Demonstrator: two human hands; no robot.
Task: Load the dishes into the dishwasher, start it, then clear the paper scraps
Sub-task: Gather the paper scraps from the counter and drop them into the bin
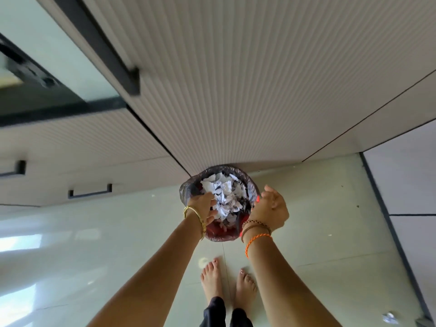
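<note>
A small red waste bin (213, 234) lined with a dark plastic bag (188, 187) stands on the floor against a ribbed white cabinet. White torn paper scraps (226, 194) fill it to the top. My left hand (205, 210) reaches over the bin's left rim, fingers spread and touching the scraps. My right hand (271, 208) hovers over the right rim, fingers loosely curled with nothing visible in them.
Ribbed white cabinet doors (236, 90) with black handles (90, 191) rise behind the bin. Pale glossy floor tiles (94, 244) spread all around. My bare feet (226, 282) stand just in front of the bin. A dark skirting line (387, 220) runs along the right.
</note>
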